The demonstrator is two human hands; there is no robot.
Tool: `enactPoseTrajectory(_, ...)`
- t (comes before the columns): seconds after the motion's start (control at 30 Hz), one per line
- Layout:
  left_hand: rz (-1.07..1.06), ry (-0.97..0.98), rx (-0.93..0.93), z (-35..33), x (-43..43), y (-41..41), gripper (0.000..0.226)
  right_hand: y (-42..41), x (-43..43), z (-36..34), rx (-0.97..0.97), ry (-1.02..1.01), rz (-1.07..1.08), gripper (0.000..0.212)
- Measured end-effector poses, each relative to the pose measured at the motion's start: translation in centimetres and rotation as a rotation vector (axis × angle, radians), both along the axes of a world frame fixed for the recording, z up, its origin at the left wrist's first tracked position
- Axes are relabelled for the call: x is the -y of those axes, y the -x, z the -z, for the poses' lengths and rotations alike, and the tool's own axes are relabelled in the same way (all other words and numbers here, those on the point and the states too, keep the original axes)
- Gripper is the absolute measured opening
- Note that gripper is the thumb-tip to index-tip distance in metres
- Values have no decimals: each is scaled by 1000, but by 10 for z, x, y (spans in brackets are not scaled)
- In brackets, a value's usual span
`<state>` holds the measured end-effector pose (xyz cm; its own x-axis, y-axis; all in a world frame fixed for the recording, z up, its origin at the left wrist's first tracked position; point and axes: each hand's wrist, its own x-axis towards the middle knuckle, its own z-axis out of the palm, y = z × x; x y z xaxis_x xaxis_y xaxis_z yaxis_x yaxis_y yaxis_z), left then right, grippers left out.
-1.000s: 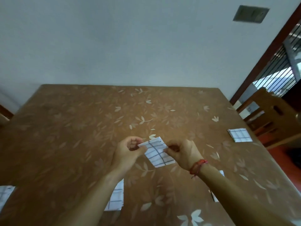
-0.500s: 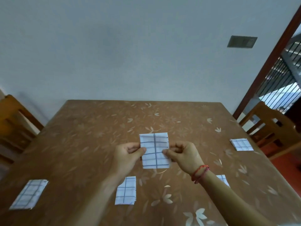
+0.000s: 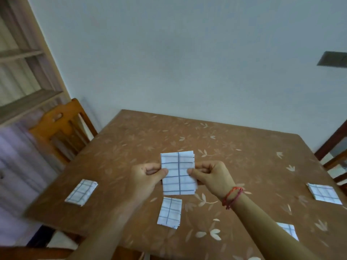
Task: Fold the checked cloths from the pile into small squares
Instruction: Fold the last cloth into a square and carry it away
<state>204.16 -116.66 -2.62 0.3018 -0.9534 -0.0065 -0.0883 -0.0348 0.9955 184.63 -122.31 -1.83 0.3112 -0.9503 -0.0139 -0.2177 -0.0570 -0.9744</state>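
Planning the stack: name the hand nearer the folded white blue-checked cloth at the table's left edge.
Left. The left hand is right of the checked cloth; right hand farther right.

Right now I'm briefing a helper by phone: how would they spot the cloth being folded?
Find the brown leaf-patterned table. Over its middle, the left hand and right hand, red string at its wrist, pinch a checked cloth by its side edges. It alone is held up; the other cloths lie flat on the table.

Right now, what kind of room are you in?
Probably a dining room in a home: a table with a leafy brown cover, and a wooden chair pushed up beside it.
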Motion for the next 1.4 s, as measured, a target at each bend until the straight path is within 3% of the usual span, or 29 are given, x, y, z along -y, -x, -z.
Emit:
enactPoseTrajectory(0.23, -247, 17, 103, -12, -60, -66, 14, -81, -15, -6, 8, 29, -249, 6)
enactPoseTrajectory(0.37, -462, 17, 116, -15, -103, -95, 33, -131, -34, -10, 20, 37, -418, 6)
enactPoseTrajectory(0.53, -594, -1, -2, -16, -172, -133, 8, -195, -71, -10, 27, -10, -625, 10)
enactPoseTrajectory(0.87, -885, 17, -88, -15, -289, -170, 8, -292, -154, -2, 48, -66, -940, 13)
enactPoseTrajectory(1.17, -968, 25, -151, -1, -340, -232, 10, -374, -201, 11, 24, -97, -992, 13)
enactPoseTrajectory(1.4, -939, 24, -225, 16, -378, -332, 12, -474, -237, 17, -25, -64, -945, 11)
